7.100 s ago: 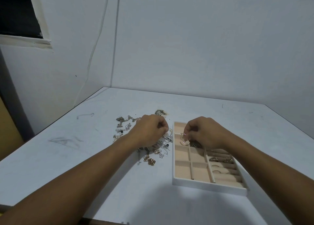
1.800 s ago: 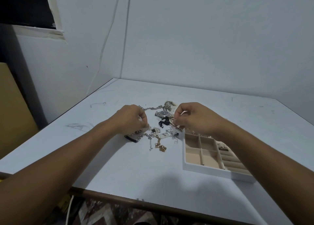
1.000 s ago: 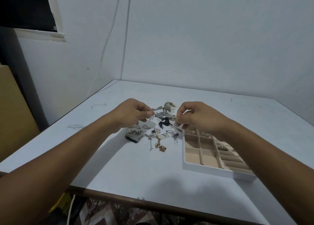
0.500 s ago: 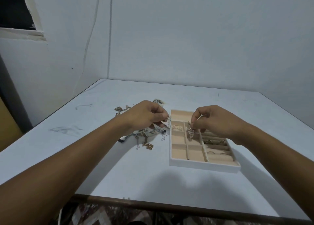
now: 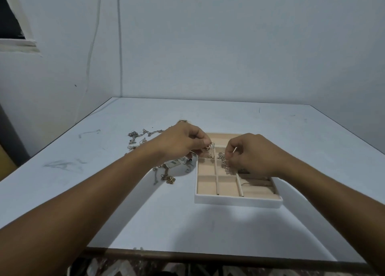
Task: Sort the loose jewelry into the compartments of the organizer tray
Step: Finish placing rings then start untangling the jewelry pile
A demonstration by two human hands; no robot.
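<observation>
A white organizer tray [image 5: 237,201] with beige compartments lies on the table, right of centre. Over its far left corner my left hand [image 5: 183,143] pinches a small gold and clear piece of jewelry [image 5: 210,147]. My right hand [image 5: 252,153] is above the tray's middle and pinches a sparkly silver chain [image 5: 227,167] that hangs down into a compartment. Loose jewelry [image 5: 166,175] lies on the table just left of the tray, partly hidden by my left forearm. More silver chains [image 5: 138,139] lie farther back on the left.
The white table [image 5: 145,219] stands in a corner, with walls behind it and to the left. Its dark front edge [image 5: 208,257] is near me. A few rings sit in the tray's right slots [image 5: 257,184].
Both hands have come closer together over the tray. My right hand has lowered the silver chain toward a middle compartment, and my left hand has carried its small piece over the tray's far left corner.
</observation>
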